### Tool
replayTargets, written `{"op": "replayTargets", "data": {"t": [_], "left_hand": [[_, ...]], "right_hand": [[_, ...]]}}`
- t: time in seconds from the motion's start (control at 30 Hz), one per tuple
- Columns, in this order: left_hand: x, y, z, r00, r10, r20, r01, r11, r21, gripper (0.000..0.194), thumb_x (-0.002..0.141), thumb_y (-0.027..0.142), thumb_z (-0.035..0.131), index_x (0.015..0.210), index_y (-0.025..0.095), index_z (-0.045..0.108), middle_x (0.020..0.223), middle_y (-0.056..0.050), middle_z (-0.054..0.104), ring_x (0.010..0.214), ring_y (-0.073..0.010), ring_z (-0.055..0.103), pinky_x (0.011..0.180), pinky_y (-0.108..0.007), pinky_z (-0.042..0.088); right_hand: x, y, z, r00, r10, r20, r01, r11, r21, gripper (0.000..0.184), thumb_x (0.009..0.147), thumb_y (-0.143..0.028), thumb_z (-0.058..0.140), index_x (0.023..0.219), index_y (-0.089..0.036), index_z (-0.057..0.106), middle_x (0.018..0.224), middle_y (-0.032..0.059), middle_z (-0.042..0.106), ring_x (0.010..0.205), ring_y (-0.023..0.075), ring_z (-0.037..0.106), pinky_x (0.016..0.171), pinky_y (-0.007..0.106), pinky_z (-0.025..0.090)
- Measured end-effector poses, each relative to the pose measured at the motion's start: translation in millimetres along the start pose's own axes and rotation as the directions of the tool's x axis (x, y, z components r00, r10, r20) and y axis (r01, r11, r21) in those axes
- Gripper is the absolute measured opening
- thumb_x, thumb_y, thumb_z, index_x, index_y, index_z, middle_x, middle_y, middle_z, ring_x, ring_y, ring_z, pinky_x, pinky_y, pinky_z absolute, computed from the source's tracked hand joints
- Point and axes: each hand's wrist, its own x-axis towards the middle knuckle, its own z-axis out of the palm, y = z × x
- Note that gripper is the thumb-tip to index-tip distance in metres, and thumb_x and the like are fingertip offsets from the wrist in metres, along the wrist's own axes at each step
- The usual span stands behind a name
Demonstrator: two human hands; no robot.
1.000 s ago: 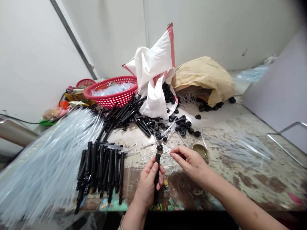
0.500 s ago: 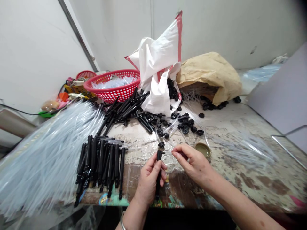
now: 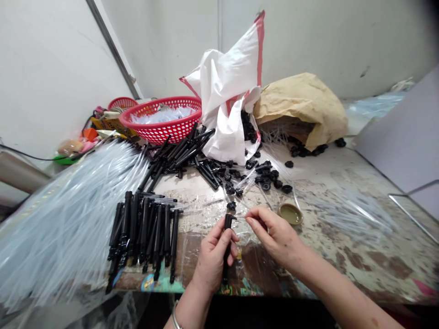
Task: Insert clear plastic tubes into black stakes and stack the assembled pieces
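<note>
Black tube (image 3: 227, 224), one, slender, with a small side spout (image 3: 234, 218) near its upper end; located in the left hand (image 3: 213, 253), above the front edge of the table (image 3: 308, 269), tilted slightly, spout towards the right hand (image 3: 274, 230). Left fingers: wrapped round the shaft, thumb along the near face; a loose or slick grip could let the tube turn, carrying the spout out of line, or slide down past the edge. Right fingers: thumb and forefinger narrowed to a pinch, apart from the tube; whether anything fine and clear lies between them cannot be told; if so, it would probably bend or slip if pushed off centre. Black cap (image 3: 231, 206), one, just beyond the tube's upper end; easily knocked by a forward nudge. Bowl (image 3: 291, 223), small, holding liquid, just beyond the right hand; liable to tip if the wrist swings back. Loose black caps (image 3: 266, 171), many, tangled with clear strands; reaching in could drag several out together. Row of black tubes (image 3: 144, 228), left of the left hand, lower ends near the front edge; a sweep of the forearm could roll some off. White sack (image 3: 231, 77), behind, slumped; if pulled, it may shed more caps.
</note>
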Motion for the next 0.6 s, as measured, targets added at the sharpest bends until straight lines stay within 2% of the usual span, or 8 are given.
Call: {"op": "replayTargets", "data": {"t": [0.1, 0.2, 0.43, 0.6], "left_hand": [[0.0, -0.4, -0.5, 1.0, -0.01, 0.011, 0.009, 1.0, 0.024, 0.037, 0.081, 0.033, 0.058, 0.115, 0.018, 0.057, 0.074, -0.001, 0.056, 0.049, -0.0049, 0.047, 0.038, -0.014, 0.033], [0.6, -0.6, -0.6, 0.999, -0.034, 0.006, 0.034, 0.999, 0.035, 0.039, 0.08, 0.035, 0.059, 0.115, 0.018, 0.058, 0.074, 0.0, 0.055, 0.048, -0.004, 0.044, 0.037, -0.014, 0.031], [1.3, -1.6, 3.0, 0.996, -0.076, 0.045, 0.074, 0.997, 0.035, 0.041, 0.08, 0.036, 0.058, 0.117, 0.019, 0.056, 0.07, 0.002, 0.05, 0.043, -0.0022, 0.034, 0.036, -0.015, 0.021], [2.1, 2.3, 5.0, 0.989, -0.108, 0.105, 0.104, 0.994, 0.041, 0.037, 0.08, 0.036, 0.057, 0.113, 0.018, 0.057, 0.067, 0.004, 0.047, 0.043, -0.002, 0.032, 0.036, -0.015, 0.019]], "right_hand": [[-1.1, 1.7, 2.8, 0.997, -0.001, 0.08, 0.006, 0.998, -0.07, 0.017, 0.091, -0.025, 0.038, 0.087, -0.02, 0.054, 0.077, 0.003, 0.059, 0.071, 0.0156, 0.055, 0.065, 0.027, 0.042], [-2.6, 3.5, 4.4, 0.988, -0.019, 0.153, 0.044, 0.986, -0.163, 0.024, 0.091, -0.026, 0.036, 0.077, -0.019, 0.054, 0.071, 0.0031, 0.058, 0.066, 0.0159, 0.053, 0.062, 0.027, 0.04], [0.3, 3.1, 1.8, 0.982, -0.018, 0.188, 0.077, 0.948, -0.31, 0.029, 0.091, -0.027, 0.033, 0.071, -0.019, 0.053, 0.066, 0.0024, 0.055, 0.062, 0.0155, 0.049, 0.059, 0.027, 0.036], [5.5, 3.3, 3.8, 0.973, 0.032, 0.229, 0.057, 0.927, -0.372, 0.029, 0.09, -0.027, 0.033, 0.07, -0.019, 0.052, 0.065, 0.0029, 0.055, 0.062, 0.0151, 0.05, 0.057, 0.025, 0.035]]}}
